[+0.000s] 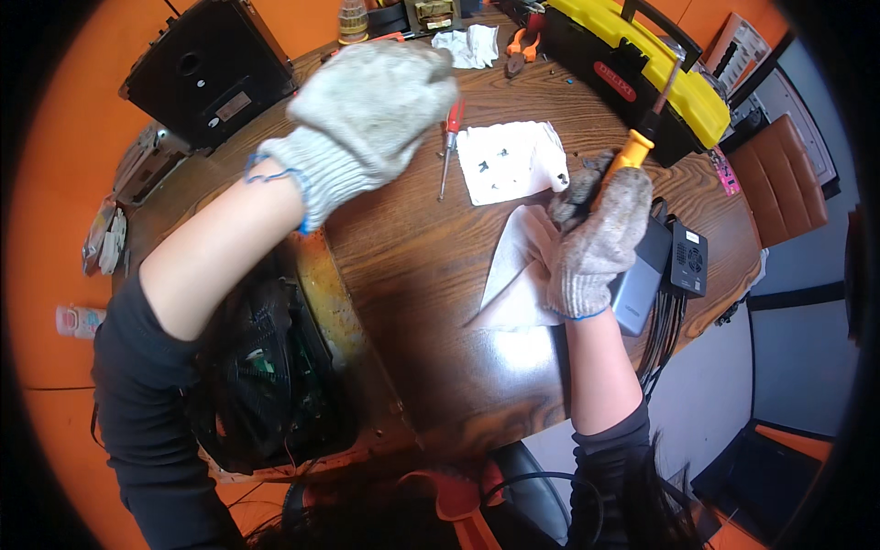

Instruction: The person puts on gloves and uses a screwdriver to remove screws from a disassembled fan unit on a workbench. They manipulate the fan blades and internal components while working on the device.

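Observation:
My left hand [371,105], in a pale knit glove, is raised over the upper middle of the table with its fingers curled; anything inside is hidden. A red-handled screwdriver [446,151] lies beside it. My right hand [608,234], also gloved, grips a soldering iron [632,147] by its yellow handle, tip pointing up, over a dark crumpled item [573,192] too unclear to name. Under that hand are white tissue [521,275] and a grey box [637,307]. A white sheet [495,170] with small dark bits lies between the hands.
An open black device [270,385] sits on a stained board [344,302] at lower left. A black case [197,87], orange pliers [518,55] and a yellow-black toolbox [623,69] line the back. A black fan unit [687,261] with cables and a brown chair [775,174] are right.

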The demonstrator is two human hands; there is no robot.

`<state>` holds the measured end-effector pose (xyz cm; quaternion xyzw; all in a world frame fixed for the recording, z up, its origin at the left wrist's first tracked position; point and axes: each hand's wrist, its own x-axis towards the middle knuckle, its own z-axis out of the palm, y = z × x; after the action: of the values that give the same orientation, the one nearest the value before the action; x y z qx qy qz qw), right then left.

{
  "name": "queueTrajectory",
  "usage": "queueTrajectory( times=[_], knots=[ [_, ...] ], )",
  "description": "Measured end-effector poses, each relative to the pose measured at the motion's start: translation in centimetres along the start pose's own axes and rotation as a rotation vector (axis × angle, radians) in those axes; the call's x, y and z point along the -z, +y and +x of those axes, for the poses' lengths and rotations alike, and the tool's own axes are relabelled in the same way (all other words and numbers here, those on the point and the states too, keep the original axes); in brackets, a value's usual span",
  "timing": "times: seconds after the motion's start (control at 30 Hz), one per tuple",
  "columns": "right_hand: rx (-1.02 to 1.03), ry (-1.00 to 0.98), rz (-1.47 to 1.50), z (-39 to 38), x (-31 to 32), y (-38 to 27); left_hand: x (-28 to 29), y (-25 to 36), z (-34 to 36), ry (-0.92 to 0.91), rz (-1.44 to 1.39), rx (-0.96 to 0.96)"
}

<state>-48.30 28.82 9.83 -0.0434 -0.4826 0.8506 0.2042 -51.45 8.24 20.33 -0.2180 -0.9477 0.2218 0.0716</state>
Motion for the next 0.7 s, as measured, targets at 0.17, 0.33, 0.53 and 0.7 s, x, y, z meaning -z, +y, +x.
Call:
queueTrajectory(
  times=[0.17,0.33,0.53,0.7],
  knots=[
    [0.051,0.077,0.062,1.8,1.0,-0.4,-1.7,1.9,1.6,0.141,-0.132,-0.016],
    [0.11,0.2,0.13,2.8,1.6,-1.3,-2.0,2.7,1.7,0.213,-0.382,-0.067],
    [0.08,0.234,0.049,3.3,1.8,-1.0,-2.3,5.5,5.3,0.165,-0.308,-0.193],
    [0.067,0.212,0.051,3.5,2.0,-0.4,-3.7,4.8,5.9,0.107,-0.159,-0.119]
  ],
)
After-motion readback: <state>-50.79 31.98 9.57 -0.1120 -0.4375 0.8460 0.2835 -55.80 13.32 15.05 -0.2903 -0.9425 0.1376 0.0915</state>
